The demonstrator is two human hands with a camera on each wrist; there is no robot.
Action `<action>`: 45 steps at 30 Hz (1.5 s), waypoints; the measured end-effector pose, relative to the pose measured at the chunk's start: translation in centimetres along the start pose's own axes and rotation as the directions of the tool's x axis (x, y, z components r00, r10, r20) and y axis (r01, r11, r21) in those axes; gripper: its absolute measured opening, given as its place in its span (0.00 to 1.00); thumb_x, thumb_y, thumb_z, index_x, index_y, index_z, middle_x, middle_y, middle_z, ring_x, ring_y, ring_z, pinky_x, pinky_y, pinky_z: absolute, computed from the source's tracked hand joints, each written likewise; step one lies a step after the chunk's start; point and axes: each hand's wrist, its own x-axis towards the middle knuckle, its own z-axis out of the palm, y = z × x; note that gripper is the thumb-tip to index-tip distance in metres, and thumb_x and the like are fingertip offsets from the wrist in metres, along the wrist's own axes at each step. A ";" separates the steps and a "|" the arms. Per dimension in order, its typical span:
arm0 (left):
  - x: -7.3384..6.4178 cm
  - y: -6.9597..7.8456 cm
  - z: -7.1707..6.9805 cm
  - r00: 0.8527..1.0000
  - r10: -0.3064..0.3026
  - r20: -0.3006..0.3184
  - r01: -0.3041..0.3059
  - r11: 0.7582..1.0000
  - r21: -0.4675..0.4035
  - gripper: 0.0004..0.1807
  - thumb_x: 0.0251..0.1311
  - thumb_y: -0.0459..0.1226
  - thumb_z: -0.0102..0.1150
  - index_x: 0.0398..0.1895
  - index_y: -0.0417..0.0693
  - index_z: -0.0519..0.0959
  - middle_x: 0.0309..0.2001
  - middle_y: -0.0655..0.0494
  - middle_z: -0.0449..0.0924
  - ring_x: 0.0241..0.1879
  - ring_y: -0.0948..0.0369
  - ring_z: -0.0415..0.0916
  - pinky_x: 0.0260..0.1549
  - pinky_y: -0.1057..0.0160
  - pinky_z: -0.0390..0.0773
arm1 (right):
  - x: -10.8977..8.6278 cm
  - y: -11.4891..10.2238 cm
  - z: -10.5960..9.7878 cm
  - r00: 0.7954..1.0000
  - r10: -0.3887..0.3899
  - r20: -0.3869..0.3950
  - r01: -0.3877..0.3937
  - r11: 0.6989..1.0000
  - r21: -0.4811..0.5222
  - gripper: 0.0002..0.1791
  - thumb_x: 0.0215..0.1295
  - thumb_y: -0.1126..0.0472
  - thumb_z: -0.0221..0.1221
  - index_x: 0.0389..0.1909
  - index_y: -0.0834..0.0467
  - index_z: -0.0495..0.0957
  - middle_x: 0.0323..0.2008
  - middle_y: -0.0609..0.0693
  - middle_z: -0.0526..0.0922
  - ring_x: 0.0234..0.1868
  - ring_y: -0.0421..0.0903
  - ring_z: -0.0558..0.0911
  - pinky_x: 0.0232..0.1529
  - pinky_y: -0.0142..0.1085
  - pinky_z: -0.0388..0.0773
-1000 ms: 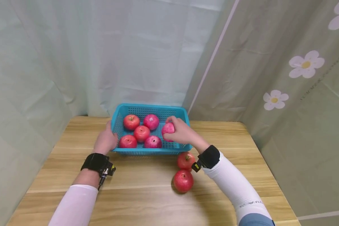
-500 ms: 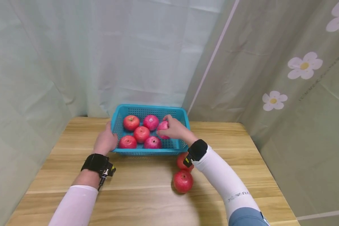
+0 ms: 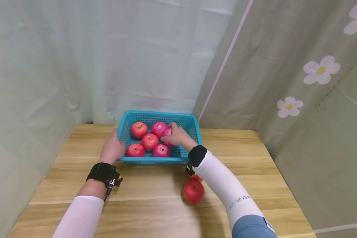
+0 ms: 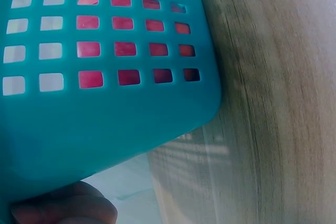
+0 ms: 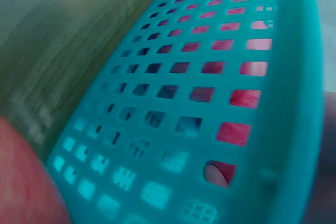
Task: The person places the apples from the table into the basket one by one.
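A blue perforated plastic basket [image 3: 154, 161] stands at the back of the table with several red and pink apples inside, among them one in the middle [image 3: 150, 142]. My left hand [image 3: 111, 149] grips its left rim; in the left wrist view the fingertips [image 4: 73, 205] curl at the edge. Reaching over the right front, my right hand [image 3: 180, 136] holds a pink apple [image 3: 167, 133] between thumb and fingers, close beside the back pink apple [image 3: 159, 128]. Through the basket's holes in the right wrist view, a fingertip [image 5: 215, 176] shows against red.
On the wooden table [image 3: 142, 211], a red apple [image 3: 194, 191] lies in front of the basket's right end. Behind it, another apple [image 3: 195, 177] is mostly hidden under my right wrist. A pale curtain [image 3: 154, 59] hangs directly behind the basket.
My right hand has moved left inside the basket with the pink apple, toward the other apples. The right forearm now covers more of the rear table apple. My left hand stays on the rim.
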 end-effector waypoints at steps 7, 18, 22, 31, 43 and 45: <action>-0.2 0.4 0.0 1.000 -0.021 0.017 0.021 1.000 0.007 0.38 0.74 0.36 0.41 0.78 0.37 0.35 0.59 0.23 0.65 0.43 0.39 0.73 0.34 0.45 0.78 | 0.7 0.8 0.8 0.998 0.058 -0.015 -0.058 0.998 0.026 0.45 0.56 0.42 0.67 0.67 0.58 0.60 0.55 0.58 0.75 0.56 0.54 0.73 0.53 0.49 0.77; 0.0 0.5 0.3 1.000 -0.017 0.007 0.017 0.999 0.030 0.39 0.74 0.37 0.39 0.78 0.38 0.32 0.59 0.21 0.65 0.44 0.39 0.72 0.36 0.43 0.77 | 0.9 1.2 1.5 0.994 0.114 0.002 -0.114 0.994 -0.007 0.47 0.57 0.43 0.67 0.71 0.56 0.56 0.57 0.60 0.74 0.59 0.56 0.71 0.56 0.51 0.75; 0.0 0.6 0.4 1.000 -0.018 0.015 0.017 0.999 0.033 0.40 0.74 0.38 0.40 0.78 0.38 0.31 0.58 0.22 0.66 0.41 0.40 0.73 0.32 0.47 0.76 | 0.9 1.6 1.6 0.993 0.112 0.023 -0.112 0.994 -0.011 0.47 0.58 0.43 0.66 0.71 0.59 0.55 0.56 0.60 0.75 0.58 0.55 0.73 0.57 0.48 0.74; 0.0 0.7 0.3 0.999 -0.027 0.031 0.027 0.999 0.023 0.40 0.74 0.38 0.40 0.78 0.40 0.30 0.58 0.23 0.66 0.40 0.40 0.73 0.27 0.52 0.75 | 1.1 2.1 1.7 0.995 0.085 0.055 -0.085 0.996 -0.014 0.42 0.58 0.43 0.66 0.65 0.61 0.60 0.51 0.57 0.76 0.54 0.53 0.75 0.55 0.45 0.76; 0.0 0.5 0.5 1.000 -0.004 0.024 0.003 0.999 0.036 0.39 0.74 0.37 0.40 0.78 0.37 0.33 0.56 0.22 0.67 0.39 0.40 0.74 0.28 0.51 0.76 | 1.0 2.2 1.6 0.993 0.082 0.081 -0.081 0.997 -0.008 0.45 0.60 0.45 0.65 0.72 0.60 0.58 0.59 0.59 0.74 0.59 0.54 0.72 0.59 0.49 0.73; 0.0 0.5 0.6 1.000 -0.004 0.025 0.003 0.999 0.038 0.39 0.74 0.37 0.40 0.78 0.37 0.33 0.55 0.22 0.68 0.39 0.41 0.74 0.27 0.51 0.75 | 0.9 2.1 1.5 0.993 0.082 0.083 -0.082 0.997 -0.006 0.46 0.59 0.45 0.65 0.73 0.59 0.57 0.60 0.59 0.73 0.60 0.55 0.71 0.59 0.50 0.73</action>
